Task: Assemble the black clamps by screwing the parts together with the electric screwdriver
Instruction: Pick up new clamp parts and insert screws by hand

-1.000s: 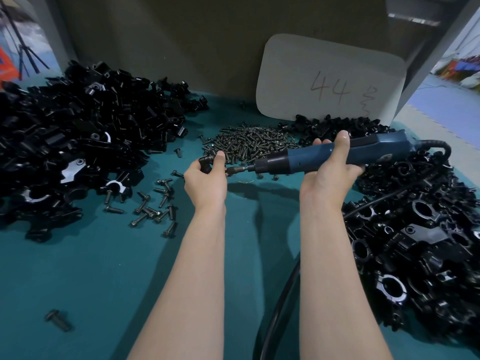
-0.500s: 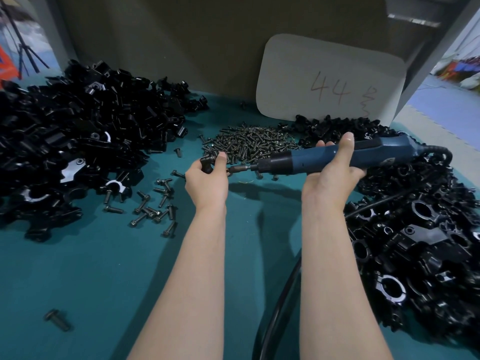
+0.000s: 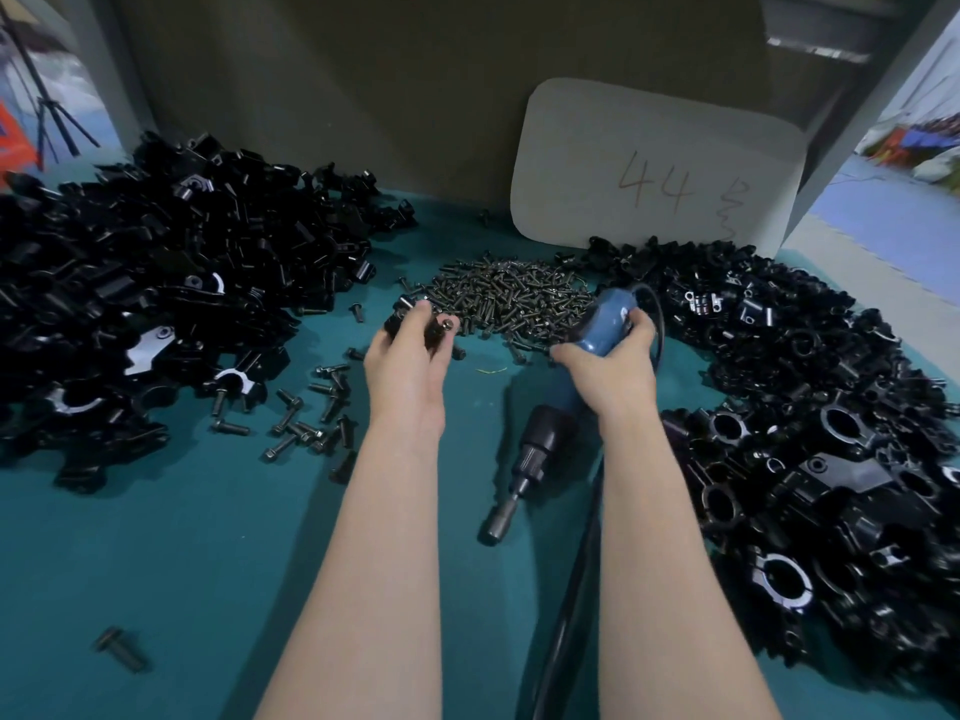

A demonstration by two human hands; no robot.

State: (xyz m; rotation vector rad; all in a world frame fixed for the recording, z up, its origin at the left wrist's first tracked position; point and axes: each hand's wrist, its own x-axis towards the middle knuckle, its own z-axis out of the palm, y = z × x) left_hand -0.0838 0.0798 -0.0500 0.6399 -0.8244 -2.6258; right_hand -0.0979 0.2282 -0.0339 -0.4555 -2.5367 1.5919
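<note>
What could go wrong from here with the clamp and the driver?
1. The left hand pinches the clamp with its screw head standing out; it could slip and drop.
2. The electric screwdriver in the right hand points its bit towards the person; swinging it round may scatter the loose screws.
3. Its cord by the right forearm could snag.

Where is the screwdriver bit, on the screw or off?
Off it. The right hand grips the electric screwdriver with its bit pointing back toward the person, apart from the clamp in the left hand.
</note>
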